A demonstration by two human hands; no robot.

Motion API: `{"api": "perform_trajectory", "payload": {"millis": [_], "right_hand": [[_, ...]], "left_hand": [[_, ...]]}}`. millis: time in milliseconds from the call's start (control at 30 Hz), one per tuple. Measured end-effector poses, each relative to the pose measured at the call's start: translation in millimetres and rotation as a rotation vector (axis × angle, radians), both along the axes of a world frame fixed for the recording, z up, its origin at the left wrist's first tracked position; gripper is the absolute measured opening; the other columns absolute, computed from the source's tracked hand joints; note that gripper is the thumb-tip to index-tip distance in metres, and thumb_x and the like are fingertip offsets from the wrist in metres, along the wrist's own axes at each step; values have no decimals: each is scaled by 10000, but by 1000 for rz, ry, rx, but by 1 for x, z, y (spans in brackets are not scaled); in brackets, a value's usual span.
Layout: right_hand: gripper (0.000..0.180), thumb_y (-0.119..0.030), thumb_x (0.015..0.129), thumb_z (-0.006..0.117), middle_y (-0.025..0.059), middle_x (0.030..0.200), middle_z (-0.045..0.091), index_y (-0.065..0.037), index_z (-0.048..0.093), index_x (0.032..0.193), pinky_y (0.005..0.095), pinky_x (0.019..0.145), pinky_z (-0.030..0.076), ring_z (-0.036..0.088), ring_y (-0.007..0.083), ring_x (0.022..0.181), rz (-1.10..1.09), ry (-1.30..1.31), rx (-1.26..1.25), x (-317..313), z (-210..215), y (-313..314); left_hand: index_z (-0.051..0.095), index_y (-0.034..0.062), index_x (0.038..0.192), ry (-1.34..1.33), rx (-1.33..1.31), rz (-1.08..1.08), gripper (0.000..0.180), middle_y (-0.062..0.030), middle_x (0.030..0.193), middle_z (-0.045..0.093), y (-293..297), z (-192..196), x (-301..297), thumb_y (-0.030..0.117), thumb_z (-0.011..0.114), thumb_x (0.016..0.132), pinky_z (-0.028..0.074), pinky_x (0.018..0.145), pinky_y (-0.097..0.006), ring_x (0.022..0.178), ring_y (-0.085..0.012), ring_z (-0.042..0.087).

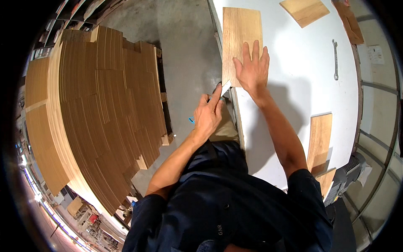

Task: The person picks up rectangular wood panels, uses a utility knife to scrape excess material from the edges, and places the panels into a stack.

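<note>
A light wooden board [240, 33] lies flat on the white table [302, 84], its near left corner at the table's edge. My right hand [253, 69] presses flat on the board's near end, fingers spread. My left hand [208, 115] is closed around a small tool with a pale blade [225, 88] and a blue part showing below the hand. The blade tip touches the board's near left corner.
A tall pallet stack of wooden boards [100, 113] stands on the concrete floor to my left. On the table lie another board [304, 11], a brown piece [349, 23], a wrench [335, 59] and boards at the near right [320, 140].
</note>
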State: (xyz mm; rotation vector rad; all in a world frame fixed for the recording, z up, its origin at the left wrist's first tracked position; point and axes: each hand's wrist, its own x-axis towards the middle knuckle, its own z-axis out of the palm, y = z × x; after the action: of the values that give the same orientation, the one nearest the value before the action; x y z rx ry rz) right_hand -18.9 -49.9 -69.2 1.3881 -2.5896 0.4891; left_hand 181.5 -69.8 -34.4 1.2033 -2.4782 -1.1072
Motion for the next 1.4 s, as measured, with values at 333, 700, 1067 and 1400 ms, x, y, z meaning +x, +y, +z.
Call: {"api": "perform_trajectory", "payload": {"millis": [333,700,1067,1400], "right_hand": [[604,-414,927,521,254,1445,340,-40,426,1392,577,1076,247,313,529,1273,-5,10,19,-2,-2,0],[607,-400,918,545,264,1429,356,-21,439,1381,573,1075,255,312,527,1273,10,1,21,-1,2,1],[601,-391,910,562,266,1421,363,-21,443,1368,579,1060,281,338,540,1245,52,14,2,-2,3,3],[593,-389,921,547,262,1428,352,-31,428,1378,569,1066,281,327,536,1252,50,-1,17,-2,5,2]], "left_hand": [[567,215,1331,-4,-74,2,468,-150,817,512,-1,-3,-3,132,626,874,497,626,-435,668,-329,574],[573,204,1322,-35,-92,-54,460,-168,829,512,-11,-2,-5,120,621,872,491,623,-451,665,-351,579],[579,199,1314,-40,-99,-132,451,-171,820,506,-16,4,1,119,620,872,485,614,-446,673,-355,573],[583,200,1305,-49,-107,-117,434,-166,813,505,-19,2,-3,133,619,878,486,608,-450,665,-358,577]]}}
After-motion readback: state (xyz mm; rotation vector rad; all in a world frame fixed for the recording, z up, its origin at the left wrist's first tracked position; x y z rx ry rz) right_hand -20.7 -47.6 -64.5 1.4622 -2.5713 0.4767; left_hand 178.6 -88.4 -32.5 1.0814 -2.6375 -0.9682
